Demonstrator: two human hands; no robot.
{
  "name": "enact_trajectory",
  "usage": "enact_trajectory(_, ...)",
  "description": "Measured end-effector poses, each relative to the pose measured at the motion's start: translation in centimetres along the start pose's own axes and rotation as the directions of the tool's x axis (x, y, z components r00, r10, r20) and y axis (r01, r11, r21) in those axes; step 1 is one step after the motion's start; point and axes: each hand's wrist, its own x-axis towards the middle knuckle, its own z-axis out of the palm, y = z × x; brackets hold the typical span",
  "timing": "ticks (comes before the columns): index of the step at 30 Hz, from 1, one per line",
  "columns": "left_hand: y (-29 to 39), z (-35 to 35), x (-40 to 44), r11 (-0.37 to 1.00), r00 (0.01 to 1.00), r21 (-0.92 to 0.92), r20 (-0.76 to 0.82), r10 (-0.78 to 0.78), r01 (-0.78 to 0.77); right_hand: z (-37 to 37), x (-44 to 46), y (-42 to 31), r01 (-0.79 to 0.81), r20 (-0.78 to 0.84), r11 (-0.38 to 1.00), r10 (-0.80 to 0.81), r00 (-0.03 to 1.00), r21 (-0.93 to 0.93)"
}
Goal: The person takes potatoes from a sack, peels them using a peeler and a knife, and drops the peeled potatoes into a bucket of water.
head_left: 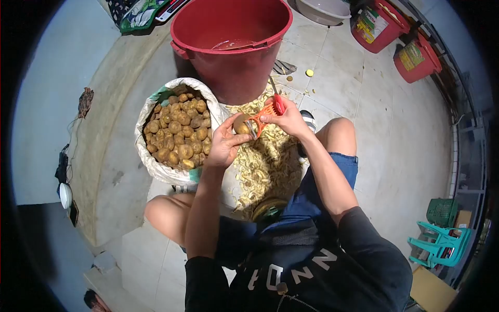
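My left hand (pixel 224 143) is closed around a potato (pixel 240 123), some of its pale flesh showing. In my right hand (pixel 290 122) is an orange peeler (pixel 258 122), its metal blade against or very close to the potato. A knife with a red handle (pixel 279 104) is also held in that hand, its blade pointing away from me. To the left of my left hand stands a white woven sack (pixel 150 165) with its rim rolled down, full of unpeeled potatoes (pixel 179 132). Peelings (pixel 265 166) cover the floor below both hands.
A large red tub (pixel 228 70) stands just beyond my hands. Farther back are a grey basin (pixel 325 11) and two red buckets (pixel 378 26). A turquoise plastic chair (pixel 442 244) and a green basket (pixel 442 212) are at the right. Part of another person (pixel 95 300) shows at lower left.
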Motion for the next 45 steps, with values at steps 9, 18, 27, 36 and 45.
enact_trajectory(9,-1.2,-1.4,-2.5,0.977,0.997,0.210,0.057,-0.053,0.040,1.1,-1.4,-0.1,0.009,0.062,0.992,-0.001,0.998,-0.123)
enact_trajectory(18,-0.9,0.0,-3.5,0.968,0.987,-0.250,0.163,0.004,0.038,-1.1,-1.0,-0.4,0.066,-0.013,0.989,-0.068,0.998,-0.135)
enact_trajectory(27,-0.7,1.4,-4.0,0.991,0.992,-0.130,0.129,0.001,0.015,0.1,-2.2,-2.2,0.099,0.077,0.989,-0.091,0.993,-0.108)
enact_trajectory(36,0.3,2.7,-4.5,0.998,0.993,0.048,0.113,-0.041,0.036,1.0,-3.5,-4.4,0.121,0.060,0.977,-0.112,0.992,-0.173)
enact_trajectory(45,0.8,2.3,-4.3,0.992,0.987,0.121,0.150,-0.063,0.045,-0.6,-2.2,-2.2,0.086,0.007,0.976,-0.087,0.996,-0.202)
